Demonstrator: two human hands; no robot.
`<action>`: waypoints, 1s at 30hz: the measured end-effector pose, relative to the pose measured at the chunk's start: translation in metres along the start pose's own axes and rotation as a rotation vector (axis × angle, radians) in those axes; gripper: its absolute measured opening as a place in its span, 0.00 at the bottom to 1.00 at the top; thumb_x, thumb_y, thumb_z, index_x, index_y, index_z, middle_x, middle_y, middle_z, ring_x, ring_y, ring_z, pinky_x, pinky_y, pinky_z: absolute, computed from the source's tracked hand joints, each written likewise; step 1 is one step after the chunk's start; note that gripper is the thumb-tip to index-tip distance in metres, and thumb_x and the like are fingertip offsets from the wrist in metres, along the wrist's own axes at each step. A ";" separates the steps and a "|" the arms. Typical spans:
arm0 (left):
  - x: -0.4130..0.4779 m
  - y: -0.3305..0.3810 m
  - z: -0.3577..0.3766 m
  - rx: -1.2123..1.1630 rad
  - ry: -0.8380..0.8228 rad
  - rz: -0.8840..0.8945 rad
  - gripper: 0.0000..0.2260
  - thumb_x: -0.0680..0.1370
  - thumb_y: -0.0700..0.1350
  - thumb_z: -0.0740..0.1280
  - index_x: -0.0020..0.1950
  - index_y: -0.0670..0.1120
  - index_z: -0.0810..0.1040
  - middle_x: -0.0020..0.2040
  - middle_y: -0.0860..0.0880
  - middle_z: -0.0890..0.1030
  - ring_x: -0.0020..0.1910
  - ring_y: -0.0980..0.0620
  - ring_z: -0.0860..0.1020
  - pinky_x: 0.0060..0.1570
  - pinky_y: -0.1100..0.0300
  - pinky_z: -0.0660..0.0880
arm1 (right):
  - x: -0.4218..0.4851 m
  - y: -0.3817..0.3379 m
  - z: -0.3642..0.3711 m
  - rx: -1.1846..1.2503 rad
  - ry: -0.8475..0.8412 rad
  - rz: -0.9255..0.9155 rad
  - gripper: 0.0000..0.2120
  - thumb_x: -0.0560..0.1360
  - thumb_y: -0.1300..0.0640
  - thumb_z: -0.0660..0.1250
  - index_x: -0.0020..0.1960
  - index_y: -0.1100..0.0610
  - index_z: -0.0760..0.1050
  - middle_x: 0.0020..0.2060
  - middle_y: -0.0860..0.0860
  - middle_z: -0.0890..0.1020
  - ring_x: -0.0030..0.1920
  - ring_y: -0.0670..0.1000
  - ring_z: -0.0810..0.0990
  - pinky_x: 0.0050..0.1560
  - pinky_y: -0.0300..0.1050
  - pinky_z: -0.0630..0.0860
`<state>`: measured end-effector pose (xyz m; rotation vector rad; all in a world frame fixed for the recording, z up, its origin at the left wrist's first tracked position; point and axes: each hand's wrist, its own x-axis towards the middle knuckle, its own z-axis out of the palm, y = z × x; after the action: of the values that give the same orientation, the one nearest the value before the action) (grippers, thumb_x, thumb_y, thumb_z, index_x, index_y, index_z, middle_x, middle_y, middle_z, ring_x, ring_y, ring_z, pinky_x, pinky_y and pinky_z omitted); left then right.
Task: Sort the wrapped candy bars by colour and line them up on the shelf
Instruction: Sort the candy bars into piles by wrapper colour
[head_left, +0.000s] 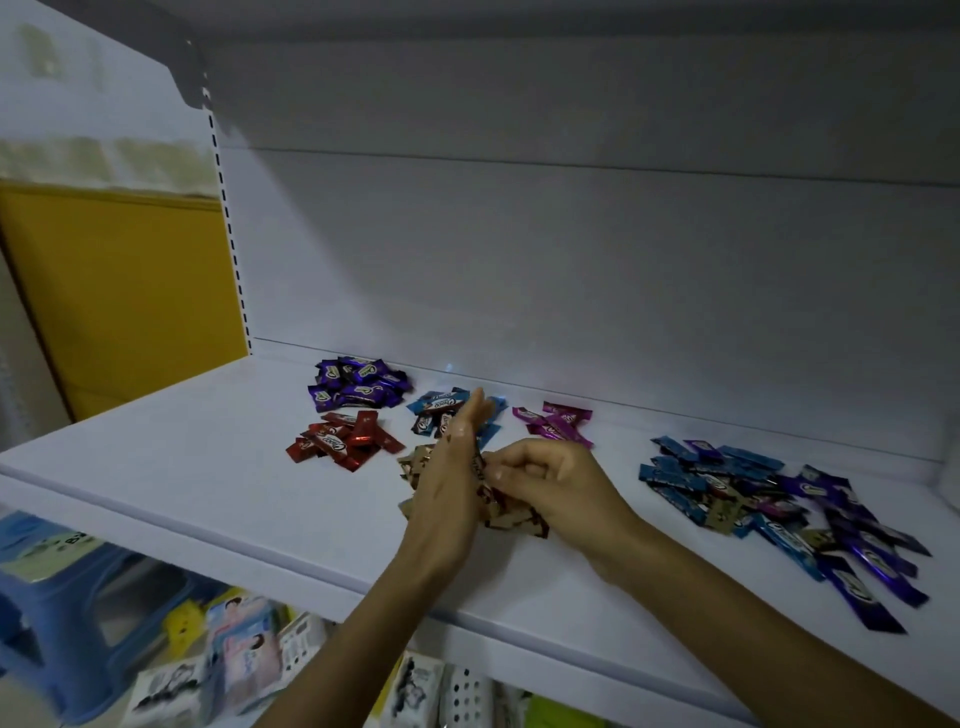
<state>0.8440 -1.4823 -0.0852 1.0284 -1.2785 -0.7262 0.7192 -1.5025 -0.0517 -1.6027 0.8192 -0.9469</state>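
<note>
Sorted heaps of wrapped candy bars lie on the white shelf (208, 457): purple bars (357, 383) at the back, red bars (343, 440) in front of them, light blue bars (441, 410) and magenta bars (556, 422) further right. A tan heap (511, 514) sits at the front middle, partly hidden by my hands. My left hand (451, 478) stands on edge with straight fingers against the tan heap's left side. My right hand (553, 483) has curled fingers pinching tan bars. A mixed unsorted pile (779, 499) of blue, purple and tan bars lies at the right.
The shelf's back panel rises right behind the heaps, and another shelf hangs overhead. Below the front edge are boxed goods (244, 649) and a blue plastic stool (62, 597). A yellow board (119, 296) stands to the left.
</note>
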 end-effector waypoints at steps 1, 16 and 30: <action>0.000 -0.004 -0.003 0.156 0.010 0.043 0.26 0.79 0.65 0.48 0.75 0.57 0.60 0.73 0.60 0.66 0.72 0.59 0.63 0.71 0.54 0.63 | 0.001 0.003 -0.007 -0.091 0.052 -0.018 0.05 0.75 0.65 0.68 0.44 0.59 0.81 0.38 0.54 0.85 0.39 0.49 0.83 0.40 0.37 0.80; 0.003 -0.024 -0.017 1.280 -0.194 0.034 0.27 0.78 0.65 0.53 0.76 0.59 0.56 0.78 0.57 0.56 0.77 0.53 0.48 0.72 0.40 0.39 | 0.015 0.046 -0.036 -0.941 0.148 -0.218 0.04 0.74 0.52 0.69 0.46 0.50 0.75 0.46 0.45 0.75 0.48 0.46 0.73 0.47 0.40 0.67; 0.049 -0.027 0.154 0.999 -0.604 0.211 0.38 0.76 0.67 0.59 0.79 0.55 0.44 0.80 0.48 0.47 0.78 0.47 0.46 0.74 0.49 0.49 | -0.112 0.055 -0.209 -1.387 0.280 0.195 0.37 0.74 0.28 0.49 0.77 0.43 0.47 0.77 0.47 0.46 0.77 0.49 0.46 0.76 0.49 0.48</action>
<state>0.7052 -1.5690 -0.0926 1.4690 -2.3545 -0.1852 0.4797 -1.5070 -0.0971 -2.4448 2.0536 -0.3872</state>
